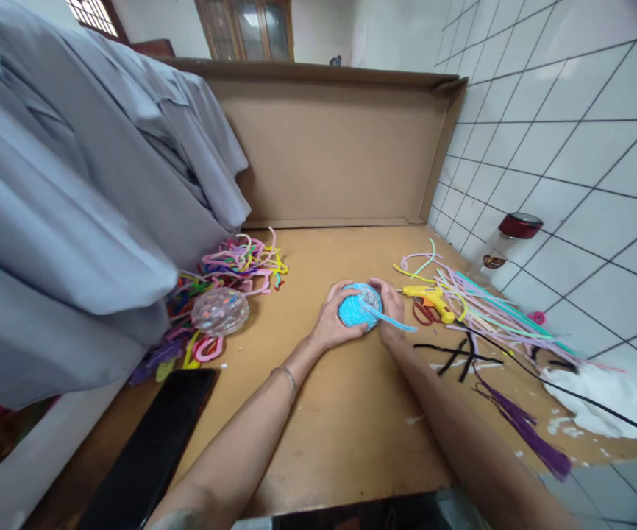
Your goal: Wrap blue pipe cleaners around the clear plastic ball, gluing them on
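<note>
Between my two hands is a clear round ball (372, 297), partly wrapped in rows of bright blue pipe cleaner (353, 311). A loose end of the blue strand sticks out to the right, past my right fingers. My left hand (334, 318) curls around the ball's left side, thumb below and fingers over the top. My right hand (390, 309) cups the right side with its fingers bent against it. The palms and the ball's underside are hidden. Close to my right hand lie a yellow glue gun (432, 300) and red-handled scissors (424, 313).
Coloured pipe cleaners (241, 258) heap at left under another clear ball (220, 311). A black phone (153, 442) lies at front left. On the right are pastel pipe cleaners (484, 309), black strips (462, 356), a purple tassel (533, 434) and a jar (503, 250). Cardboard (340, 147) stands behind.
</note>
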Tool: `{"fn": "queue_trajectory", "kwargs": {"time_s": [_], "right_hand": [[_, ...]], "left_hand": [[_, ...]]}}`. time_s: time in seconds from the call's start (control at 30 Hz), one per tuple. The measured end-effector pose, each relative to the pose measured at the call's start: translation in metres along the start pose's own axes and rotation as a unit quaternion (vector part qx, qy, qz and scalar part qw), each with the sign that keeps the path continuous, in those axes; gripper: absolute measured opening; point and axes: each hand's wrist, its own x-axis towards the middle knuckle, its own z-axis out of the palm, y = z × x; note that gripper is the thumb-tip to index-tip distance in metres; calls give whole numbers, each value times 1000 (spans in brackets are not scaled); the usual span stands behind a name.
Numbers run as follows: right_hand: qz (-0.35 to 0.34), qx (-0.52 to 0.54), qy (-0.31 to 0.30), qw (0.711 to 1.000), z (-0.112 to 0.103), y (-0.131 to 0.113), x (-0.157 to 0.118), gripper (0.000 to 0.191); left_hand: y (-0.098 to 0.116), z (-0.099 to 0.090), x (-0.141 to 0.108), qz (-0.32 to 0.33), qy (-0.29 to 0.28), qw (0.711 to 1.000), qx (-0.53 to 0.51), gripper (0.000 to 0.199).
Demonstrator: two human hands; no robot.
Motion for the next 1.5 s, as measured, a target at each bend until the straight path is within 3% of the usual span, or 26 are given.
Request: {"fn": "queue_trajectory", "kwargs": {"time_s": [0.17,0.43,0.7,0.97,1.2,1.37,1.5], "right_hand": [[-49,-84,-55,994,-3,-6,-4,38],[-116,-143,-67,981,-3,-13,-2,36],[-127,-126,-101,979,-3,-12,-2,39],[-85,-103,-110,985,-6,-20,0,45],[-105,-111,-144,978,-4,-15,1,44],[-94,-113,-98,984,-4,-11,-2,36],[-165,-133,-78,974,-3,-15,-8,30]], "left_hand": [[2,0,1,0,2,1000,-13,67],[5,-1,1,11,-14,1000,0,67],[7,-1,1,25,-13,1000,-6,65],[4,0,2,27,-11,1000,-7,67],[5,1,3,23,-3,1000,-21,64],[4,-1,4,-7,-3,1000,-16,64],[3,-2,4,-47,11,999,-15,64]]}}
